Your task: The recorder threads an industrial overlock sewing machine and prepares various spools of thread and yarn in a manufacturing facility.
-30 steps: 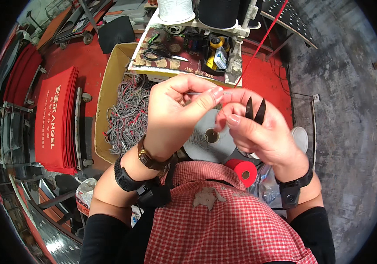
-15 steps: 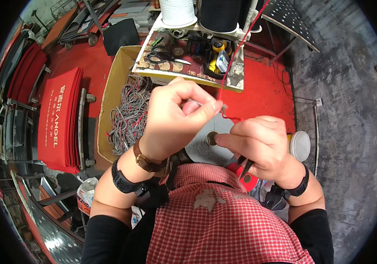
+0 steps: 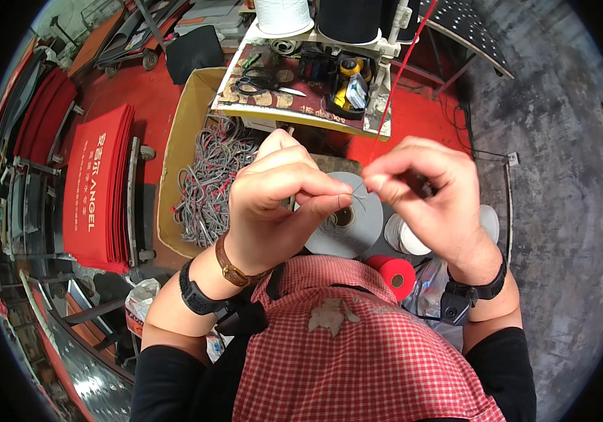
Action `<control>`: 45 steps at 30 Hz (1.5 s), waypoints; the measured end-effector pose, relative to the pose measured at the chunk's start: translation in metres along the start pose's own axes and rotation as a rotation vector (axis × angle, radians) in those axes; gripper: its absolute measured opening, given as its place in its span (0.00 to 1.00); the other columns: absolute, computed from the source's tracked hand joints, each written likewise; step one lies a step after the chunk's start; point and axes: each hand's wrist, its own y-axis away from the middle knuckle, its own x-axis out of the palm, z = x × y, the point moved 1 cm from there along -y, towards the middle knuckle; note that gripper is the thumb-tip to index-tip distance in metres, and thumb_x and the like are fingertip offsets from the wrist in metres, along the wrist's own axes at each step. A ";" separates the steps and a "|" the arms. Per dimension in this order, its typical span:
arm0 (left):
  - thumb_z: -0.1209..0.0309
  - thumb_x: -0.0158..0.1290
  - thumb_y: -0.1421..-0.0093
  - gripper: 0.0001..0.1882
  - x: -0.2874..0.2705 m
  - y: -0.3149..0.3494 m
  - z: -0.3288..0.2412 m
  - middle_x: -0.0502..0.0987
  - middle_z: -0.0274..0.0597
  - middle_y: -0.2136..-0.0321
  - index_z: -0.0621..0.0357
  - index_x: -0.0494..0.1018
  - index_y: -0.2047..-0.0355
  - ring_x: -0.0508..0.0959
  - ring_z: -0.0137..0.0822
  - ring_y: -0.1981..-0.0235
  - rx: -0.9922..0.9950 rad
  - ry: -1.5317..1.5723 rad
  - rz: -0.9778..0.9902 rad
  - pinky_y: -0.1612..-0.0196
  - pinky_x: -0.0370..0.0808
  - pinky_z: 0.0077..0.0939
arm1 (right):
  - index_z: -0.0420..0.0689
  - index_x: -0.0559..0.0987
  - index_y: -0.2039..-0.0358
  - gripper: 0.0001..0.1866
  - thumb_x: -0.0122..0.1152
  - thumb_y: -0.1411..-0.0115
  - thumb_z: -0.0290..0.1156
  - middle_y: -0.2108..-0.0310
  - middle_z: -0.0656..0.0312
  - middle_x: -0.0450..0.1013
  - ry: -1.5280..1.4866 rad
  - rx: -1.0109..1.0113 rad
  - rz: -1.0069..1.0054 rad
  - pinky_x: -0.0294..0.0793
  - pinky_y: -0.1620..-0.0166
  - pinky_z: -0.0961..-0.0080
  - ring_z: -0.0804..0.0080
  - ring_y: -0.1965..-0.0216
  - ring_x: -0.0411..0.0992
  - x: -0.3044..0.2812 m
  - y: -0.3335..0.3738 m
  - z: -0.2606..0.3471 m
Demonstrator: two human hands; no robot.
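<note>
My left hand is closed in a pinch on a thin grey thread, whose fine end runs between the two hands. Facing it, my right hand also pinches, thumb against forefinger, at the lower end of a red thread. That thread slants down from the upper right, taut. A small dark gap shows among the right fingers; whether anything lies in that palm is hidden. Below the hands stands a large grey thread cone with a hollow core. Red-checked cloth covers my front.
A small table ahead carries scissors, a black tray of small items and thread cones. Left is a carton of tangled grey cord. A red spool and white spool sit low right, before a grey wall.
My right hand has risen and turned; the dark handheld tool in it no longer shows. My left hand has lowered a little. The red thread now leads to the right fingers rather than the left.
</note>
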 end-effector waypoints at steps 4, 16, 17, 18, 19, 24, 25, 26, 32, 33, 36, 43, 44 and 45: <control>0.75 0.58 0.52 0.04 0.000 0.005 0.002 0.70 0.33 0.82 0.61 0.73 0.77 0.65 0.26 0.78 -0.149 0.025 0.028 0.70 0.61 0.19 | 0.39 0.76 0.76 0.08 0.60 0.61 0.16 0.82 0.60 0.69 0.171 -0.244 -0.156 0.67 0.78 0.80 0.72 0.81 0.69 0.005 0.001 0.006; 0.73 0.50 0.44 0.05 0.030 0.011 0.013 0.72 0.34 0.70 0.61 0.70 0.68 0.70 0.24 0.67 -0.763 1.289 -0.209 0.60 0.65 0.17 | 0.39 0.76 0.72 0.16 0.62 0.67 0.18 0.79 0.57 0.71 0.226 -0.438 -0.242 0.71 0.77 0.78 0.67 0.79 0.71 0.022 -0.001 -0.009; 0.72 0.48 0.43 0.05 0.033 0.010 0.011 0.72 0.34 0.71 0.61 0.68 0.67 0.71 0.24 0.69 -0.760 1.261 -0.255 0.61 0.67 0.17 | 0.39 0.76 0.72 0.16 0.62 0.67 0.18 0.79 0.57 0.71 0.224 -0.435 -0.239 0.71 0.77 0.78 0.67 0.79 0.71 0.022 -0.002 -0.010; 0.71 0.47 0.42 0.06 0.035 0.009 0.011 0.72 0.35 0.71 0.60 0.66 0.67 0.71 0.25 0.70 -0.758 1.232 -0.300 0.61 0.68 0.18 | 0.40 0.75 0.73 0.16 0.62 0.68 0.18 0.79 0.58 0.71 0.245 -0.438 -0.251 0.70 0.77 0.77 0.66 0.79 0.71 0.023 -0.002 -0.011; 0.71 0.47 0.42 0.06 0.035 0.010 0.012 0.72 0.35 0.71 0.60 0.66 0.67 0.71 0.25 0.70 -0.762 1.232 -0.303 0.61 0.68 0.18 | 0.40 0.75 0.73 0.16 0.62 0.69 0.19 0.79 0.58 0.71 0.266 -0.441 -0.262 0.70 0.77 0.77 0.66 0.79 0.72 0.023 -0.003 -0.012; 0.75 0.50 0.44 0.06 0.038 0.008 0.013 0.74 0.37 0.69 0.63 0.69 0.67 0.72 0.25 0.67 -0.818 1.304 -0.317 0.59 0.68 0.18 | 0.41 0.74 0.77 0.10 0.63 0.64 0.20 0.81 0.60 0.70 0.373 -0.443 -0.272 0.68 0.79 0.79 0.68 0.82 0.70 0.021 -0.007 -0.013; 0.75 0.50 0.44 0.06 0.039 0.007 0.012 0.74 0.37 0.69 0.63 0.69 0.67 0.72 0.25 0.67 -0.819 1.303 -0.316 0.59 0.68 0.18 | 0.40 0.75 0.79 0.05 0.63 0.58 0.20 0.82 0.60 0.70 0.414 -0.450 -0.265 0.67 0.80 0.82 0.72 0.83 0.69 0.021 -0.008 -0.014; 0.75 0.50 0.44 0.06 0.038 0.005 0.010 0.74 0.37 0.69 0.63 0.69 0.67 0.72 0.25 0.67 -0.834 1.257 -0.322 0.59 0.68 0.18 | 0.40 0.75 0.79 0.05 0.63 0.58 0.20 0.82 0.60 0.70 0.412 -0.450 -0.265 0.67 0.80 0.82 0.72 0.83 0.69 0.020 -0.008 -0.012; 0.77 0.52 0.46 0.04 0.036 0.003 0.017 0.73 0.36 0.71 0.64 0.70 0.70 0.72 0.24 0.68 -0.708 1.187 -0.291 0.62 0.69 0.17 | 0.42 0.72 0.80 0.10 0.63 0.65 0.18 0.84 0.64 0.68 0.136 -0.304 -0.318 0.64 0.81 0.81 0.77 0.84 0.66 0.016 -0.011 -0.012; 0.78 0.52 0.47 0.04 0.036 0.004 0.020 0.73 0.36 0.71 0.63 0.71 0.70 0.71 0.24 0.69 -0.634 1.187 -0.259 0.63 0.68 0.17 | 0.42 0.73 0.79 0.09 0.63 0.63 0.18 0.84 0.68 0.68 -0.042 -0.124 -0.303 0.61 0.81 0.85 0.82 0.84 0.64 0.016 -0.009 -0.011; 0.78 0.53 0.48 0.03 0.039 0.002 0.022 0.71 0.36 0.72 0.62 0.71 0.71 0.70 0.24 0.71 -0.564 1.205 -0.222 0.64 0.68 0.16 | 0.42 0.74 0.78 0.07 0.61 0.60 0.17 0.83 0.74 0.68 -0.398 0.237 -0.262 0.56 0.80 0.92 0.93 0.82 0.59 0.016 -0.003 -0.012; 0.78 0.55 0.49 0.04 0.041 0.001 0.023 0.68 0.35 0.72 0.61 0.71 0.71 0.69 0.25 0.72 -0.485 1.129 -0.195 0.65 0.67 0.16 | 0.40 0.74 0.72 0.05 0.59 0.50 0.19 0.76 0.74 0.66 -0.560 0.217 0.039 0.60 0.73 0.92 0.90 0.74 0.60 0.015 -0.004 -0.024; 0.77 0.55 0.48 0.04 0.041 0.001 0.023 0.68 0.35 0.72 0.61 0.71 0.71 0.68 0.25 0.72 -0.461 1.109 -0.207 0.65 0.66 0.16 | 0.40 0.73 0.71 0.04 0.58 0.48 0.20 0.74 0.72 0.66 -0.485 0.075 0.105 0.62 0.69 0.89 0.87 0.72 0.62 0.013 -0.004 -0.030; 0.76 0.55 0.48 0.04 0.041 0.001 0.022 0.68 0.35 0.72 0.60 0.72 0.71 0.68 0.25 0.71 -0.437 1.089 -0.218 0.65 0.66 0.17 | 0.40 0.73 0.71 0.04 0.58 0.48 0.20 0.74 0.72 0.66 -0.488 0.071 0.108 0.62 0.69 0.89 0.87 0.72 0.62 0.010 -0.002 -0.032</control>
